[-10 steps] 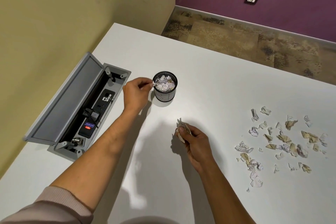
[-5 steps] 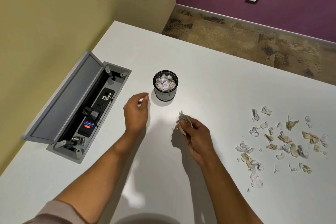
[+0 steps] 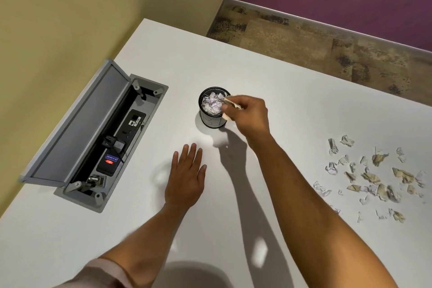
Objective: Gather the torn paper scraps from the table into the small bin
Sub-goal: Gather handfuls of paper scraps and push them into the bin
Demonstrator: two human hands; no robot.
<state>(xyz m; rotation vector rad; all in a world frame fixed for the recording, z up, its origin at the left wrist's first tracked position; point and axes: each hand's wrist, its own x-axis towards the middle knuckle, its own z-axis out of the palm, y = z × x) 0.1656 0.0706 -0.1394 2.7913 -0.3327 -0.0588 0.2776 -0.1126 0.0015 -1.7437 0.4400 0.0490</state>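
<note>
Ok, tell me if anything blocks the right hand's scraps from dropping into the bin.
Nothing visible does. The right hand pinches scraps at the rim of the small bin, whose open top is already heaped with paper. The left hand lies flat, nearer the person.

The left hand (image 3: 185,180) lies palm down with fingers (image 3: 192,154) straight and together, forearm stretched forward from a pale sleeve (image 3: 102,273), while the right hand (image 3: 247,114) reaches farther out on an extended bare arm, its fingers curled and pinching.
</note>
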